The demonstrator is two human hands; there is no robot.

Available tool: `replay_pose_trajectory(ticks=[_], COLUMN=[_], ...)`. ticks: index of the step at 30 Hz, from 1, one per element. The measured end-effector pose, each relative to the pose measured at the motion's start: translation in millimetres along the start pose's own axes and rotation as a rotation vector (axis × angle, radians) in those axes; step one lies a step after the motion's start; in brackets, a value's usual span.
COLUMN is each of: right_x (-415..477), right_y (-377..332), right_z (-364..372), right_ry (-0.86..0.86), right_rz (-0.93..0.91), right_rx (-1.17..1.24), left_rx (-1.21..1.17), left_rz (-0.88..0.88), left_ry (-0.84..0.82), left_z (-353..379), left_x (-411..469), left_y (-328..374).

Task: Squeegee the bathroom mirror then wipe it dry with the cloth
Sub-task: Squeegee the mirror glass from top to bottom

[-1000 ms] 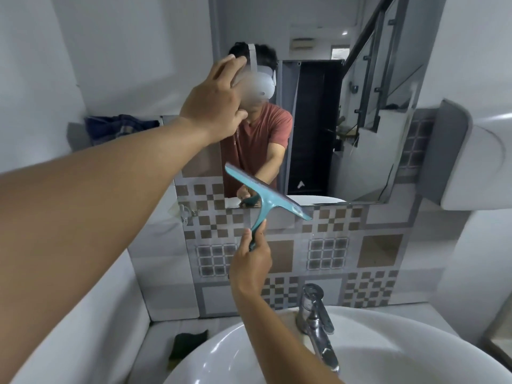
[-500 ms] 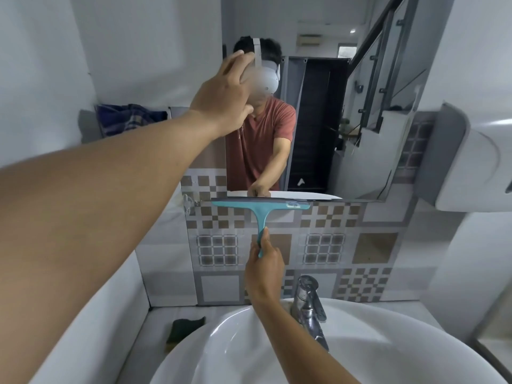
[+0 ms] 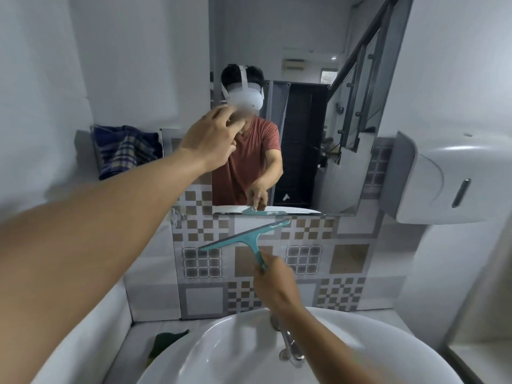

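Your right hand (image 3: 273, 275) is wrapped around the teal squeegee (image 3: 243, 237) by the lower end of its handle, the grip closed on it, and the blade sits tilted against the patterned tiles (image 3: 349, 256) just below the mirror (image 3: 302, 112), its right end higher and close to the mirror's lower edge. Your left hand (image 3: 212, 137) is raised at the mirror's left edge, fingers loosely spread and holding nothing. The main risk from here is that the blade is off the glass: if you carry on from this position you wipe tile, not mirror, and any water dragged down will likely drip onto the faucet (image 3: 289, 347) and sink (image 3: 388, 345) below. The tilt matters too; a slanted blade would probably leave a streak at one end when you set it back on the glass. Holding so far down the handle also gives you less control over pressure. Watch your left arm, which crosses in front of the glass and could smear it. The squeegee has a long thin head with a dark rubber edge along the top and a short handle joined at its middle. A plaid cloth (image 3: 127, 151) is bunched on a shelf left of the mirror, and a dark green rag (image 3: 166, 343) lies on the desk beside the sink; which one is meant for drying, you cannot tell yet.
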State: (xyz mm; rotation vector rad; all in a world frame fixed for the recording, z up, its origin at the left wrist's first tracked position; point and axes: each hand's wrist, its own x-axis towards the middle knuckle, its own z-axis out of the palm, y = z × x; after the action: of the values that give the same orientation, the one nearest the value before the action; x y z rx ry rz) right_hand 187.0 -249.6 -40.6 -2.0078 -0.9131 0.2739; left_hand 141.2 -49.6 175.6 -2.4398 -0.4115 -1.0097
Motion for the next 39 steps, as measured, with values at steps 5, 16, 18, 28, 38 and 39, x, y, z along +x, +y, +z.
replay_pose_trajectory(ticks=[5, 16, 18, 28, 38, 39], right_x=[-2.9, -1.6, -3.7, -1.2, -1.7, -1.8], right_y=[-32.2, -78.1, -81.8, -91.7, -111.1, -114.9], right_z=[-67.7, -159.1, -168.0, -200.1, -177.5, -174.7], right_ry=[-0.157, -0.171, -0.175, -0.015, -0.002, -0.003], right_rz=[-0.071, -0.243, -0.279, -0.312, -0.384, -0.398], right_rx=[-0.232, -0.409, -0.440, -0.302, 0.238, 0.257], left_rx=[-0.354, -0.669, -0.655, -0.789, -1.013, -1.058], left_rz=[-0.070, -0.041, -0.021, -0.241, -0.453, -0.472], left_ry=[-0.182, -0.436, -0.400, -0.348, -0.317, -0.309], left_z=[-11.0, -38.3, -43.1, -62.4, -78.8, -82.6], left_x=[-46.7, -98.4, -98.9, -109.9, -126.8, -125.6], left_y=[42.4, 110.2, 113.5, 115.7, 113.3, 114.0])
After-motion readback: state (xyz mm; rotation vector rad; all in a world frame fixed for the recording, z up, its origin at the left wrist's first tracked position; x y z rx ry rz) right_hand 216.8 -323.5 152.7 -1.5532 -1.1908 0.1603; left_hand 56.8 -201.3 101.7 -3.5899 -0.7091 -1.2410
